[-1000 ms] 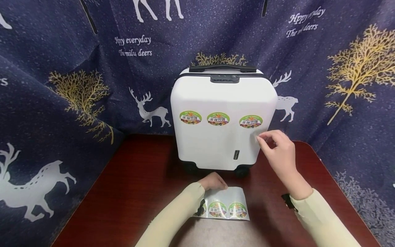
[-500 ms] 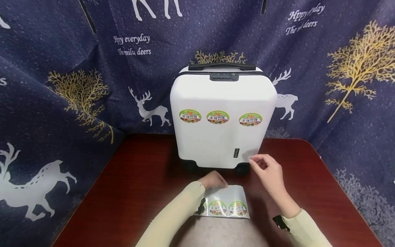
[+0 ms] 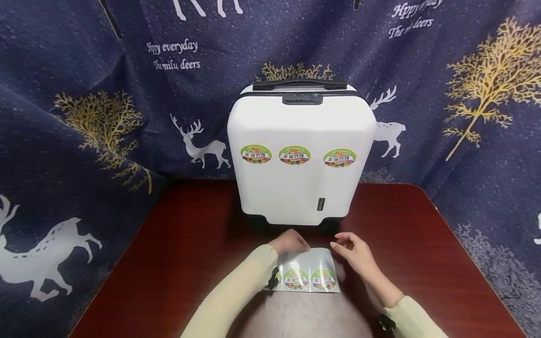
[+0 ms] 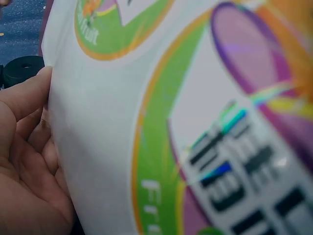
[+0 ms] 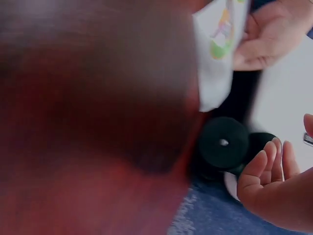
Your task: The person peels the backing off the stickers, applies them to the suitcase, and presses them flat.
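Note:
My left hand (image 3: 290,242) pinches the far edge of a white sheet of round fruit stickers (image 3: 310,257) held low over the table. In the left wrist view its thumb and fingers (image 4: 29,98) grip the sheet's edge, and large green-rimmed stickers (image 4: 151,142) fill the frame. Just right of the sheet's far corner hovers my right hand (image 3: 357,253), thumb and fingers loosely bent with nothing visible between them. Behind both hands a white suitcase (image 3: 291,188) stands upright, bearing three oval stickers in a row: left (image 3: 256,154), middle (image 3: 294,155) and right (image 3: 340,158).
The suitcase has a black top handle (image 3: 300,85) and dark wheels (image 5: 224,142) near the hands. It rests toward the back of a dark red table (image 3: 186,244). A blue deer-print cloth (image 3: 236,51) hangs close behind and at both sides.
My right hand has come down from the suitcase's lower right side to beside the sheet. The left hand keeps its hold on the sheet. The head view has tilted slightly downward.

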